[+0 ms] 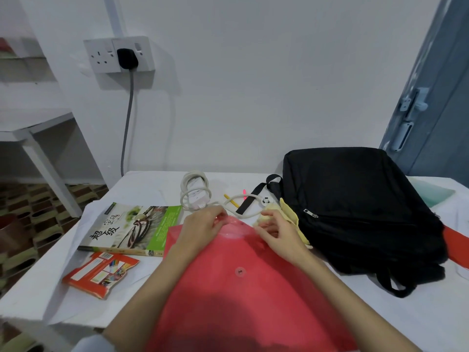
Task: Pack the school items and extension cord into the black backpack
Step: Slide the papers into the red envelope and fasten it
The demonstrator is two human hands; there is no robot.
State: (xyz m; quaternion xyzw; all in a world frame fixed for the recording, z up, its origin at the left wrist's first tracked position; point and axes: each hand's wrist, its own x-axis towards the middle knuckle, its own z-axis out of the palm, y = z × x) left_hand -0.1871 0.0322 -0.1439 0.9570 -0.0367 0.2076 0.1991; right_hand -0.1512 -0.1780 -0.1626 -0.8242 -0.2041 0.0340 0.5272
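A red plastic folder (236, 288) with a snap button lies on the white table (50, 288) in front of me. My left hand (200, 229) pinches its far flap at the left. My right hand (275, 232) has curled fingers at the flap's right end, close to a yellow item (291, 214). The black backpack (355, 207) lies flat to the right, zipped as far as I can see. A white extension cord (195, 193), coiled, sits behind my hands. A book (132, 227) and an orange pack of coloured pencils (101, 273) lie to the left.
A yellow pencil (231, 200) and a pink pen (244, 193) lie by the backpack strap. A wall socket (119, 54) holds a black plug with a grey cable. A blue door (431, 85) stands right, a white shelf (38, 128) left.
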